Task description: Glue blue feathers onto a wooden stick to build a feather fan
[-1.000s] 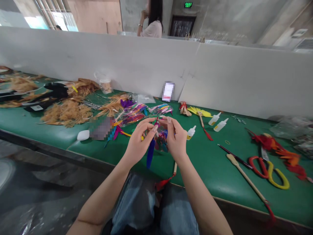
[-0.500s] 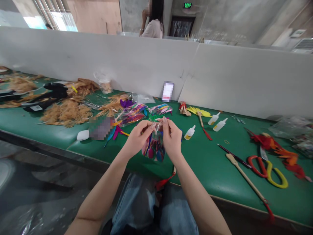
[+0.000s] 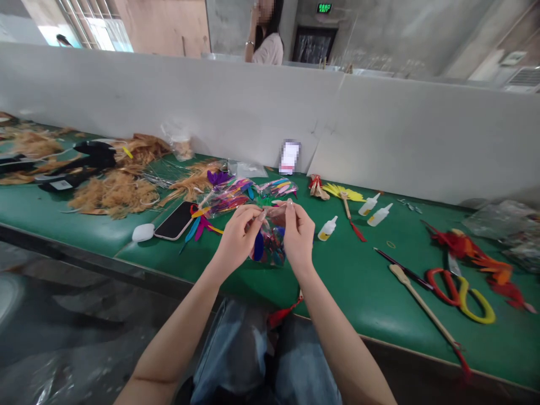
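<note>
Between my hands hangs a clear plastic bag (image 3: 272,246) with colourful feathers inside, its top edge pinched at both sides. My left hand (image 3: 239,233) is closed on the left of the bag's top, thumb against the fingers. On the right side of that top, my right hand (image 3: 298,229) pinches the plastic in the same way. Just behind lie more clear bags of coloured feathers (image 3: 230,197) and a few loose blue and magenta feathers (image 3: 201,228). A red tassel (image 3: 283,315) hangs at the table edge below my hands.
On the green table (image 3: 337,275) stand small glue bottles (image 3: 328,229). Right are scissors (image 3: 458,289), tweezers (image 3: 403,267), a wooden handle (image 3: 424,306) and red-orange feathers (image 3: 485,261). Left are a phone (image 3: 175,220), a white case (image 3: 143,232) and tan feathers (image 3: 113,194). A white partition (image 3: 169,95) runs behind.
My hands have moved slightly apart, spreading the top of the bag wider. The bag's lower end has risen and its contents have shifted. The person behind the partition has moved slightly.
</note>
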A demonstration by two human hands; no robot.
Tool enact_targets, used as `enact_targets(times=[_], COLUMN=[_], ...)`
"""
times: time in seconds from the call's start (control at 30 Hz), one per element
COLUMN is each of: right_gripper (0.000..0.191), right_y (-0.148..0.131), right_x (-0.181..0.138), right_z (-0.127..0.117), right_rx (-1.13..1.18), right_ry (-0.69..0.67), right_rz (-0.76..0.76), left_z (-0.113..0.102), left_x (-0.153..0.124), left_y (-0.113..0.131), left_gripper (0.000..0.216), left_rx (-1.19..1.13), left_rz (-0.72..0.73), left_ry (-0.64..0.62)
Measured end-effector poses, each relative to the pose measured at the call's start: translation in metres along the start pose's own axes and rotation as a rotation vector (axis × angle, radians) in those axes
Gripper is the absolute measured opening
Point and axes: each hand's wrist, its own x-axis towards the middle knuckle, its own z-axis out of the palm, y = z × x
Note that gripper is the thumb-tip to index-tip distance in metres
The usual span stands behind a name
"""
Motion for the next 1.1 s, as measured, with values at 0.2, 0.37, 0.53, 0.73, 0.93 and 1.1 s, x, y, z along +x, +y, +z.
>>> enact_targets(times=[0.2,0.37,0.53,0.73,0.93,1.1], right_gripper=[0.034,0.034,0.035,0.035,0.031,0.027], right_y=[0.001,0.000,0.003,0.006,0.006,-0.002], right_x=[-0.001,0.000,0.003,0.004,0.007,0.011], right_z=[0.000,0.001,-0.002,-0.007,-0.006,-0.005], right_rx=[0.073,0.107,0.088,0.098,0.172,0.205], right_ry=[0.017,0.072,0.076,0.068,0.015,-0.021], right_rz=[0.073,0.098,0.120,0.087,0.090,0.062], left_z=[-0.002,-0.001,0.000,-0.003,-0.014,-0.030], left_x=[0.003,0.002,-0.002,-0.005,-0.001,0.015], left_y=[-0.003,0.000,0.005,0.001,-0.003,-0.004], left_gripper=[0.020,0.022,0.022,0.018,0.017,0.022], left_rx=[0.020,-0.019,0.011,0.162,0.207,0.229], left_rz=[-0.026,-0.024,0.015,0.133,0.126,0.084], left_ry=[-0.047,0.031,0.128,0.187,0.010,0.129])
